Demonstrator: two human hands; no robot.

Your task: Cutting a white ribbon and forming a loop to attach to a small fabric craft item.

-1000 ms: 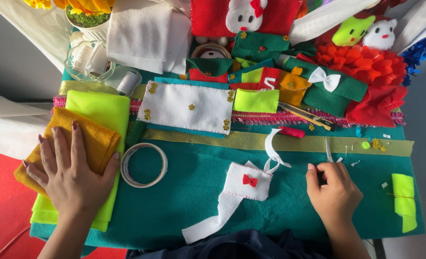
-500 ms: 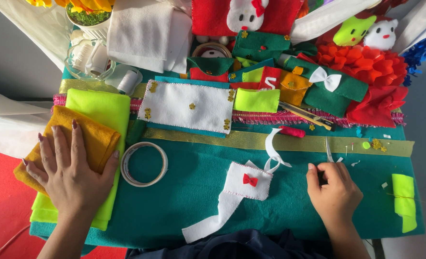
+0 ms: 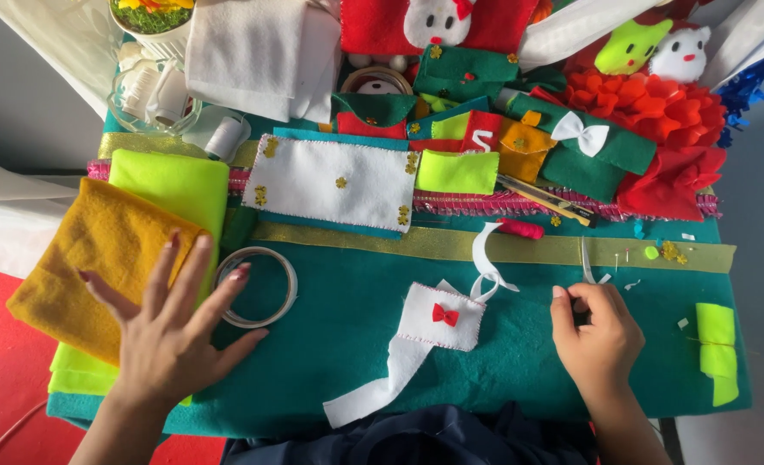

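My left hand [image 3: 168, 327] lies flat with fingers spread on the folded mustard-yellow felt [image 3: 89, 258], which rests on a neon-green felt piece [image 3: 175, 185]. A tape ring [image 3: 257, 287] sits just right of its fingertips. My right hand [image 3: 597, 331] is curled on the teal felt sheet [image 3: 347, 319], fingers pinched at something small near a narrow white ribbon strip [image 3: 585, 263]; what it pinches is hidden. Between the hands lies a white felt piece with a small red bow [image 3: 442, 316] and a looped white ribbon [image 3: 485, 258].
A white felt panel with gold flowers [image 3: 334, 181], green and red felt pockets [image 3: 459, 129], a red felt flower [image 3: 657, 103], plush toys [image 3: 627, 43], folded white cloth [image 3: 253, 47] and a glass jar [image 3: 149, 90] crowd the back. Neon-green scraps [image 3: 716, 344] lie at right.
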